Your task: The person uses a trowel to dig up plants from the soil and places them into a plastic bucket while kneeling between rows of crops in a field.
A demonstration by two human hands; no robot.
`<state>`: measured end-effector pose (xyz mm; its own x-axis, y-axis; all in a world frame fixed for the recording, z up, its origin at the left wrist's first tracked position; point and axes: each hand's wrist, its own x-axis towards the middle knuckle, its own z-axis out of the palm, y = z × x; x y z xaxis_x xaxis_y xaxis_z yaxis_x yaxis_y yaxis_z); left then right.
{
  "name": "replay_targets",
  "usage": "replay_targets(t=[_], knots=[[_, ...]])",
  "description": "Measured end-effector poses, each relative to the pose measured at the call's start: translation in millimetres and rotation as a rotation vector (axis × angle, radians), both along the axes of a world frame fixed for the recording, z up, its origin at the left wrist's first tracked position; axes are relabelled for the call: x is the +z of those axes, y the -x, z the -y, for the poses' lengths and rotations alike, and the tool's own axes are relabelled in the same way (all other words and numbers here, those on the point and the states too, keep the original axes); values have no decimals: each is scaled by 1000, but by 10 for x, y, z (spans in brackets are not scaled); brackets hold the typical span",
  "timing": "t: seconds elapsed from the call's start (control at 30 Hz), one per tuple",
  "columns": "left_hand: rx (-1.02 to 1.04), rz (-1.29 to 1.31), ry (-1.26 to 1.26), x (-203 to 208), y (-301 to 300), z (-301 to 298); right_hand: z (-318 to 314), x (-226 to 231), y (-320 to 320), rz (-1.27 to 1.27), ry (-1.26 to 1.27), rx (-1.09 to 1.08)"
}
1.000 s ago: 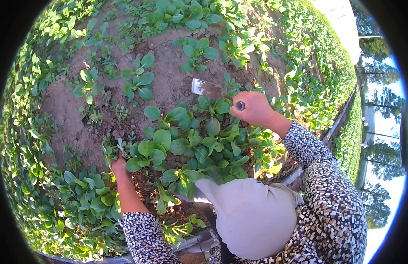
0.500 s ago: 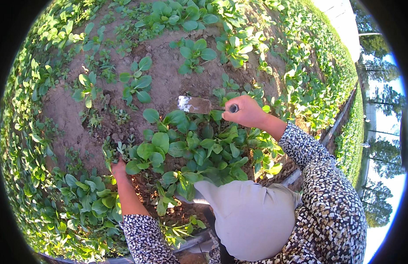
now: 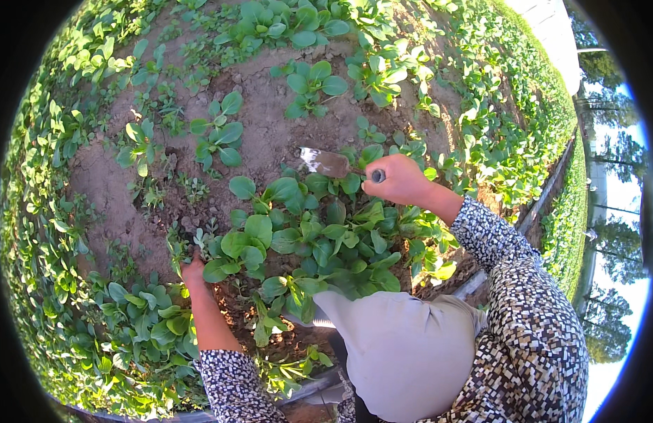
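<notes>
Right fingers around trowel, left fingers apparently among leaves

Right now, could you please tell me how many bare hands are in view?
2: the bare left hand, low among small green leafy plants, and the bare right hand, gripping a flat-bladed metal hand tool.

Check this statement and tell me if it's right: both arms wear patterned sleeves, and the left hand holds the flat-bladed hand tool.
One part is wrong: the right hand, not the left hand, holds the flat-bladed hand tool, as the head view shows. Both arms do wear patterned sleeves.
</notes>
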<state>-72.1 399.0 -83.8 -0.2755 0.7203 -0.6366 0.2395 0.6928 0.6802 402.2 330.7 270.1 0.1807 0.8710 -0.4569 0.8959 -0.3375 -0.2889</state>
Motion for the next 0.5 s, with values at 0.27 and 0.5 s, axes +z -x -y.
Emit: replay_targets(t=[0.27, 0.5], knots=[[-8, -41, 26, -234, 119, 34, 72, -78, -290, 1, -65, -87], [61, 110, 83, 740, -782, 52, 88, -397, -114, 201, -353, 251]])
